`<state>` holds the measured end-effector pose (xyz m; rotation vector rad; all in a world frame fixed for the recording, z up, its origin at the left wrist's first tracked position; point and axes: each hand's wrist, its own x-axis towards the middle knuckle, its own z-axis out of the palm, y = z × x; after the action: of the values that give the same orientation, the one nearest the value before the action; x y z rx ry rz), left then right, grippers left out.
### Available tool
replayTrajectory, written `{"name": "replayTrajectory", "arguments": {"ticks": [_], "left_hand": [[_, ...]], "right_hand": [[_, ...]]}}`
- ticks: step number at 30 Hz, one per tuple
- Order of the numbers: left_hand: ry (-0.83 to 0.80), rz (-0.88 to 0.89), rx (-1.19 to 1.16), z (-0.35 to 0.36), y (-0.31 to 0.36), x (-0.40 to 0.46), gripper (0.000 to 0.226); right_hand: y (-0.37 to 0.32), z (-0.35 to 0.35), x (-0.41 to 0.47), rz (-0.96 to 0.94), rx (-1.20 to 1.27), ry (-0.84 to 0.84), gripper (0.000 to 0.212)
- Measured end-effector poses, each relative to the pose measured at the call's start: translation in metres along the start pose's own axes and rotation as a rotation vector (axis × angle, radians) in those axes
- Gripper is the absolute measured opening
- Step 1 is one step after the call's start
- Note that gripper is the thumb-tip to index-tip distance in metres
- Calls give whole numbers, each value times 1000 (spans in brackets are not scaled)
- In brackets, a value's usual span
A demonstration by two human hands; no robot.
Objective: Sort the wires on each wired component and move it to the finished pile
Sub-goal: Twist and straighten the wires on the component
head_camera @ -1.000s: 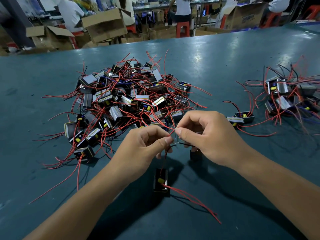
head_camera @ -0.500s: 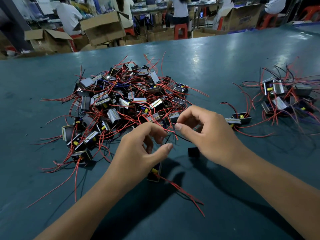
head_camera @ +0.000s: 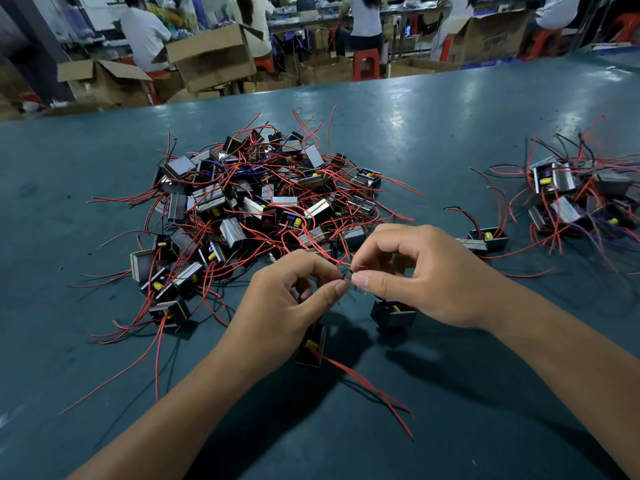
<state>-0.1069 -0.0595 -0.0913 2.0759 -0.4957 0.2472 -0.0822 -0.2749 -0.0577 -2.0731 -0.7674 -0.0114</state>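
Note:
A small black component (head_camera: 311, 346) with a yellow part and two long red wires hangs below my left hand (head_camera: 291, 303). A second black component (head_camera: 393, 313) sits under my right hand (head_camera: 426, 275). Both hands pinch thin black wire ends between thumb and forefinger, and the fingertips meet at the centre. A big tangled pile of wired components (head_camera: 249, 213) lies beyond the hands on the left. A smaller pile (head_camera: 581, 199) lies at the far right, with one component (head_camera: 486, 239) near it.
The green table (head_camera: 415, 126) stretches wide around the piles. Beyond its far edge are open cardboard boxes (head_camera: 211, 57), red stools (head_camera: 365, 64) and seated people at other benches.
My left hand's fingers closed onto the wire ends again and met the right hand's fingertips. The hanging component swung slightly under the left hand.

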Motion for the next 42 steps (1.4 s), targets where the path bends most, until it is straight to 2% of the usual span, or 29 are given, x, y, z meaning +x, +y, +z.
{"name": "replayTrajectory", "arguments": {"ticks": [6,12,14,17,19,22,24,26,30,36,42], "left_hand": [[-65,75,70,-11,-1,5,9],[-169,-13,44,-21,1,5,15],[-205,-62,41,-26,1,4,30],[-293,-111,245,-37,0,2,53],[-375,-179,437,-39,1,-2,62],[-493,-252,622,-36,1,-6,56],[-530,-284,608,-36,0,-5,41],[-535,-313,561,-39,-3,-4,31],[-526,-318,607,-52,-10,0,29],[-445,-320,566,-66,-21,5,23],[-389,-336,504,-44,-17,4,34]], "right_hand": [[4,-2,1,5,-61,7,18],[4,-6,1,3,-64,-47,13],[5,-17,-1,59,-67,-136,22],[10,-31,-5,158,-253,-376,57],[12,-27,-6,169,-438,-445,56],[14,-16,-2,142,-549,-422,28],[14,-16,-1,185,-577,-370,21],[18,-20,0,247,-646,-279,24],[25,-33,0,345,-646,-162,27],[30,-36,0,394,-593,-156,29],[21,-13,-1,438,-607,-119,41]]}}
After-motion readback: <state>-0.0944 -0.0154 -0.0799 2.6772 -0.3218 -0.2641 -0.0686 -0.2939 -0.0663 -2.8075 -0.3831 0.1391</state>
